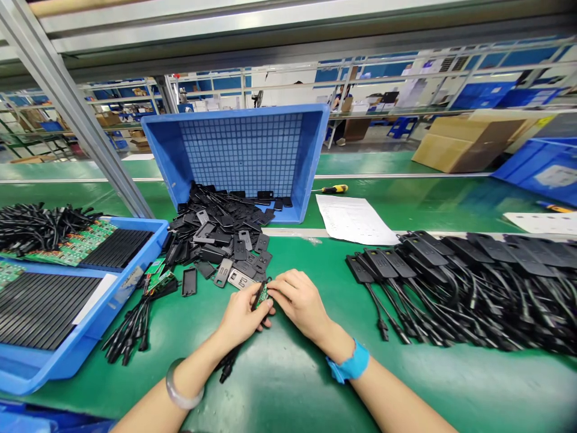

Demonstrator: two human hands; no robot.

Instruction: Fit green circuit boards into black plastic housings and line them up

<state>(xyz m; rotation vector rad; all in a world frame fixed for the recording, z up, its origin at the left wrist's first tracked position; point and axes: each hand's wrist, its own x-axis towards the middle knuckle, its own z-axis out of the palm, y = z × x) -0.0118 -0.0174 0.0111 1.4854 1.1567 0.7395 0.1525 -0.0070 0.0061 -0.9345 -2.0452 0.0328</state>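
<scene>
circuit board [262, 294]: small and green, up off the middle of the counter [297, 385], between both hands and just in front of the heap of cases, kinda tilted, mostly covered by fingers
left hand [243, 316]: wrapped around the board from its left side, thumb laid along it, so yeah, definitely holding it
right hand [300, 304]: fingertips bunched up narrow at the board's upper end, can't tell if pinching anything tiny there
cable [228, 364]: black, poking out under the left hand toward the counter's front edge
wrists: pale bangle [184, 388] on the left, bright blue band [349, 362] on the right
black cases [220, 240]: big messy heap near the counter's back edge, spilling out of a blue tub [234, 114] tipped on its side
blue tray [49, 374]: at the counter's left edge, loaded with rows of black strips [121, 248], more green boards [88, 240] and a tangle of leads [45, 225]
loose bunch [128, 337]: cabled boards lying just off the tray's right edge
cased units [383, 264]: long overlapping row toward the counter's right edge, tails pointing at the front edge
back edge stuff: printed sheet [354, 218] lying across it, yellow and black screwdriver [336, 189] just beyond
</scene>
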